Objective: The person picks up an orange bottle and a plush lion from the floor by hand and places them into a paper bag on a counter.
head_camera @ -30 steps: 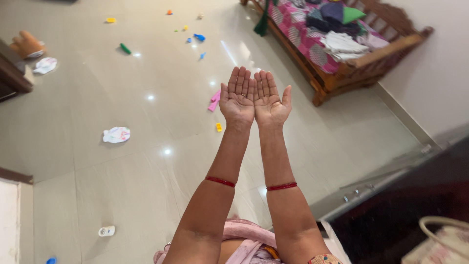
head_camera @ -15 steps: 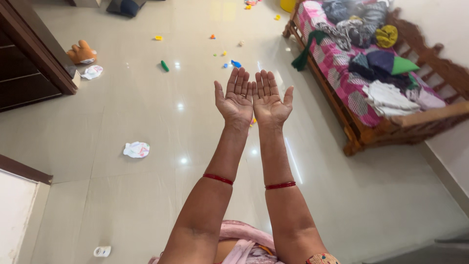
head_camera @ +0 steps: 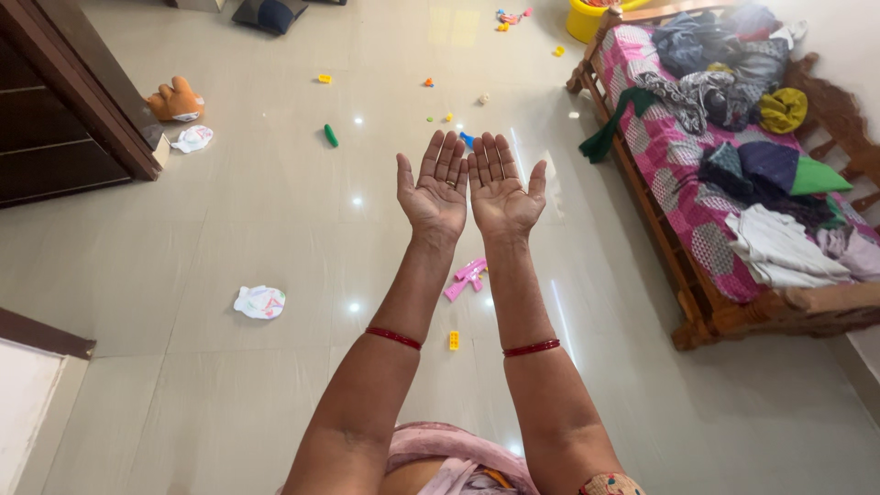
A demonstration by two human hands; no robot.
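Both hands, the left hand (head_camera: 431,191) and right hand (head_camera: 502,192), are held up side by side, palms up, fingers spread wide and empty, above the pink toy (head_camera: 466,278) on the floor (head_camera: 229,220).

The empty left hand (head_camera: 431,188) and right hand (head_camera: 500,191) are raised side by side, palms up. A pink plastic toy gun (head_camera: 466,278) lies on the floor below them, a wooden cot (head_camera: 733,316) piled with clothes stands at three o'clock, and a crumpled white cloth (head_camera: 259,302) lies at eight.
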